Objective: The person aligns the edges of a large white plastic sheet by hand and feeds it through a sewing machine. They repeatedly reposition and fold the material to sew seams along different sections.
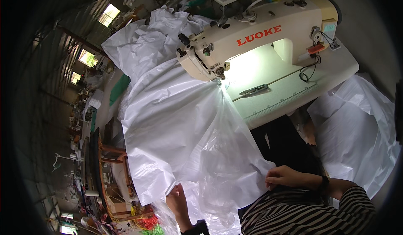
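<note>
A large sheet of white plastic film (pixel 180 126) hangs from the needle of a cream sewing machine (pixel 256 35) down over the table edge toward me. My left hand (pixel 177 201) grips the sheet's lower left edge. My right hand (pixel 285 177) pinches the sheet's lower right corner, near my striped sleeve (pixel 306 212). The film is bunched into folds under the presser foot (pixel 219 82).
Thread snips (pixel 254 89) lie on the white machine table (pixel 289 96), lit by the machine lamp. More white film is piled behind the machine (pixel 142 37) and on the right (pixel 357 138). A wooden frame (pixel 113 155) and coloured scraps (pixel 149 224) sit at lower left.
</note>
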### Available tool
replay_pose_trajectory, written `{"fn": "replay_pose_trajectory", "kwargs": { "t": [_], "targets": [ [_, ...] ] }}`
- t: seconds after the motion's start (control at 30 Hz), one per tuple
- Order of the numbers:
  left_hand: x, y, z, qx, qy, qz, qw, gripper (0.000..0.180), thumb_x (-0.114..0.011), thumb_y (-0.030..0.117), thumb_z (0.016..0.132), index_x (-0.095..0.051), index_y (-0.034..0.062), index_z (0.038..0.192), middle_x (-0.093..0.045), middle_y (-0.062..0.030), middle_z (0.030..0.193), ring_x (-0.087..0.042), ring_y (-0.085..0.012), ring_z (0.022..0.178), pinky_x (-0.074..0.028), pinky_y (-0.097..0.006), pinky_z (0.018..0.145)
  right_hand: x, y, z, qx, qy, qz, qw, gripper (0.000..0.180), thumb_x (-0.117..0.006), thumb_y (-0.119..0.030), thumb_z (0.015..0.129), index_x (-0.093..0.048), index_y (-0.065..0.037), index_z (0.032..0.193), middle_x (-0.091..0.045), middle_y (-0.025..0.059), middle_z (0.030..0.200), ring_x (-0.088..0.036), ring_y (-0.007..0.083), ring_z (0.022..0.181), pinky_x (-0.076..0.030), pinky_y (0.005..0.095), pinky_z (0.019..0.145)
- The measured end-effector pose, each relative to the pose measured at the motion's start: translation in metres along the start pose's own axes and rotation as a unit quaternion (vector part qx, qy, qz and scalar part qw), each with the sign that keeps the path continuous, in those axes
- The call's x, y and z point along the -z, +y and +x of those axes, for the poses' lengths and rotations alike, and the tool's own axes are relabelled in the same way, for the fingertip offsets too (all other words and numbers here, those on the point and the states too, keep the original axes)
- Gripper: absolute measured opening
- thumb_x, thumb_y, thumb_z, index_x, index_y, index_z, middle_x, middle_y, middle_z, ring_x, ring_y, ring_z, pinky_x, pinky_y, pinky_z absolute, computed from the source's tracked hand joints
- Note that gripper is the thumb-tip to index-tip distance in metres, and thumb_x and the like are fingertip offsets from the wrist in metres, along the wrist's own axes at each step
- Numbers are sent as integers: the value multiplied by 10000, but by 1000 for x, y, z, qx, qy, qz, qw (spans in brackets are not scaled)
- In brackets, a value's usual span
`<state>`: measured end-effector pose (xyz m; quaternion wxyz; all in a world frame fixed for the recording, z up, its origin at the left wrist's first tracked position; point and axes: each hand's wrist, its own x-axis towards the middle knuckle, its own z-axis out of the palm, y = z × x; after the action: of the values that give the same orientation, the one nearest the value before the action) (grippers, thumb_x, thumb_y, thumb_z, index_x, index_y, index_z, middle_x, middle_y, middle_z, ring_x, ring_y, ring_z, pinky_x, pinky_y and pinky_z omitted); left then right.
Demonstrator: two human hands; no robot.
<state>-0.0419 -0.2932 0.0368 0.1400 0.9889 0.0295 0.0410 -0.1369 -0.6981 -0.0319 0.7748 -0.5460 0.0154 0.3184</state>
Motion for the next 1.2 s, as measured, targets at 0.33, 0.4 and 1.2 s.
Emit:
{"fn": "replay_pose_trajectory", "kwargs": {
  "t": [0.33, 0.4, 1.2],
  "targets": [
    [-10, 123, -58, -177, -55, -168, 968, 99, -740, 7, 788, -672, 51, 845, -678, -68, 772, -663, -191, 639, -514, -293, 607, -35, -44, 30, 217, 52, -193, 956, 274, -636, -266, 970, -639, -5, 1056, -707, 120, 938, -690, 186, 822, -540, 290, 730],
    [-6, 132, -67, -221, -163, -255, 927, 110, -738, -19, 782, -671, 36, 848, -688, -65, 779, -678, -192, 678, -528, -284, 638, -47, -40, 37, 134, 48, -269, 953, 291, -640, -289, 966, -643, -5, 1031, -703, 122, 902, -686, 188, 798, -531, 293, 707],
    [-65, 118, -49, -69, 14, -295, 953, 340, -669, -28, 815, -615, 2, 1150, -653, -182, 1076, -666, -336, 960, -529, -380, 807, -28, -45, 10, 199, 209, -207, 935, 183, -710, -185, 912, -673, -10, 947, -646, 50, 701, -632, 117, 627, -514, 261, 588]
  ]
}}
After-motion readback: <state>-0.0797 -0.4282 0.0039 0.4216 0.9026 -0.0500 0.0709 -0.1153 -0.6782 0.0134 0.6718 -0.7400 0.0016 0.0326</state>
